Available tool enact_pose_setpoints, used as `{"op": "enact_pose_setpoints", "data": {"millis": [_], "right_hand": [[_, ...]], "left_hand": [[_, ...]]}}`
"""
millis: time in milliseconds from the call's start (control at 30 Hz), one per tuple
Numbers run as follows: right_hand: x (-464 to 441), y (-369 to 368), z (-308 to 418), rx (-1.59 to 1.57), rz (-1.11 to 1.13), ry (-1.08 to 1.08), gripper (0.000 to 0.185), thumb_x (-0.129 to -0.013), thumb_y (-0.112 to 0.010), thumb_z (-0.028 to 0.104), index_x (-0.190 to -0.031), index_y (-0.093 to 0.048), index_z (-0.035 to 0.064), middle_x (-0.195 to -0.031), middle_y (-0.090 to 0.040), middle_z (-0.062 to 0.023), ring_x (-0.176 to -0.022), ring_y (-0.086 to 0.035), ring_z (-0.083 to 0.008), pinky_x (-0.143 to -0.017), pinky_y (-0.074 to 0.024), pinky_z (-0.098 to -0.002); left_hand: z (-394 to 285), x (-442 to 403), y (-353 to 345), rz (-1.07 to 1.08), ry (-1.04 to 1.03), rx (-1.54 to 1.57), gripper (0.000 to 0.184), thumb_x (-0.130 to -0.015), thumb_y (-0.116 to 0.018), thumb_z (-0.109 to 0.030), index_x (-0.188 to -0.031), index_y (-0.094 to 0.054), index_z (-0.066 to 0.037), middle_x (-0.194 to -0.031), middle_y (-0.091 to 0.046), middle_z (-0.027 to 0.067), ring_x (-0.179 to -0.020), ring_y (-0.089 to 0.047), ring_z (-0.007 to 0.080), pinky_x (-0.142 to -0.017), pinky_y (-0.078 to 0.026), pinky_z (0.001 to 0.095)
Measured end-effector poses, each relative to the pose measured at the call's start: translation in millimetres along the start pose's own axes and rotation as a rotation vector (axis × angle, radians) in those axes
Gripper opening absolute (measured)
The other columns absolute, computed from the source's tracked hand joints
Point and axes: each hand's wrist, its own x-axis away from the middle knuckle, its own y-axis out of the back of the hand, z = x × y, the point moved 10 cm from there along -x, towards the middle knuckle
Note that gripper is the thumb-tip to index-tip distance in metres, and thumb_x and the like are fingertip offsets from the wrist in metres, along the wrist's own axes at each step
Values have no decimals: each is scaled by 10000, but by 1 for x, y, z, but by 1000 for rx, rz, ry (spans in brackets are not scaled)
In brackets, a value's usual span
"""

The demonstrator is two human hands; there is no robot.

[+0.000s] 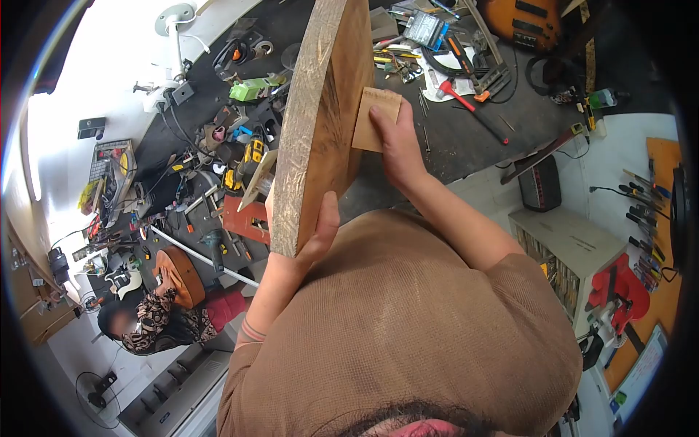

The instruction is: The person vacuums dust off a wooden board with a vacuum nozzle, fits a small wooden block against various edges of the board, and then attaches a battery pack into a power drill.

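A thick wooden slab is held up on edge in front of my chest, its rough, pale edge turned toward me and its brown face to the right. My left hand grips the slab's lower end, thumb on the brown face, other fingers mostly hidden behind it. In my right hand is a tan rectangular sheet that looks like sandpaper, pinched under the thumb. The sheet's left edge meets the slab's brown face; I cannot tell how firmly it presses.
On the dark workbench lie a red hammer, pliers and loose parts. Left of the slab are a yellow drill and many tools. An electric guitar body rests at the back right. Another person handles an acoustic guitar at lower left.
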Motion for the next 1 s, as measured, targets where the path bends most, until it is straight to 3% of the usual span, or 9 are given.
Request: {"op": "enact_pose_setpoints", "data": {"millis": [333, 1000], "right_hand": [[1, 4, 9, 192, -28, 8, 567, -1100, -678, 256, -1531, -410, 4, -1395, -601, -174, -1254, -632, -230, -1084, -526, -376], [-4, 5, 2, 256, -71, 37, 549, -1091, -692, 279, -1494, -433, 9, -1363, -644, -192, -1220, -669, -260, -1057, -540, -398]], "left_hand": [[-18, -5, -5, 31, -129, -79, 396, -846, -728, -20, -1228, -665, 60, -1127, -690, 252, -971, -681, 476, -885, -571, 510], [-15, -8, 1, 29, -111, -88, 417, -860, -731, -34, -1262, -674, 60, -1175, -704, 260, -1041, -703, 475, -949, -572, 499]]}}
